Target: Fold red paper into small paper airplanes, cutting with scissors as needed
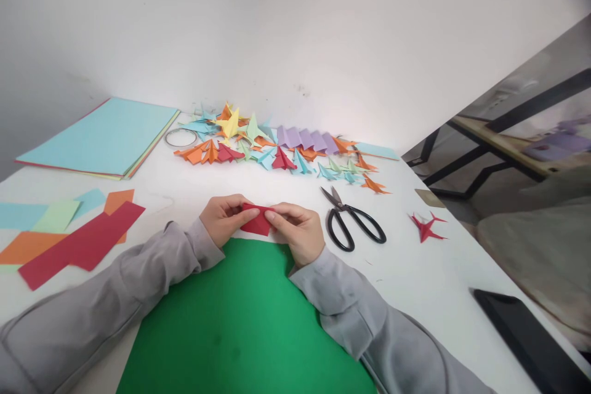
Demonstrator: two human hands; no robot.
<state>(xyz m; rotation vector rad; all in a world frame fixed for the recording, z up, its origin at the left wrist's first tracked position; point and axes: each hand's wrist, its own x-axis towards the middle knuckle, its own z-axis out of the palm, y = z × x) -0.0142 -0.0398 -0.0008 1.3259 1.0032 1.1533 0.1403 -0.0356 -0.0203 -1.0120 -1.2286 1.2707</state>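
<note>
A small piece of red paper [255, 221] is held between both hands, just above the far edge of a green sheet [240, 314]. My left hand [227, 217] pinches its left side between thumb and fingers. On the right side, my right hand [301, 231] grips the paper the same way, thumb on top. Some of its edges are hidden behind the fingers, so its folds cannot be fully made out. Black-handled scissors [344, 212] lie beside my right hand, blades partly apart and pointing away.
Folded paper figures [231, 126] in several colours line the wall. Large coloured sheets [101, 135] are stacked at the back left, with cut strips [87, 240] in front. A red folded figure [426, 228] and a black flat device [530, 338] lie right, near the table edge.
</note>
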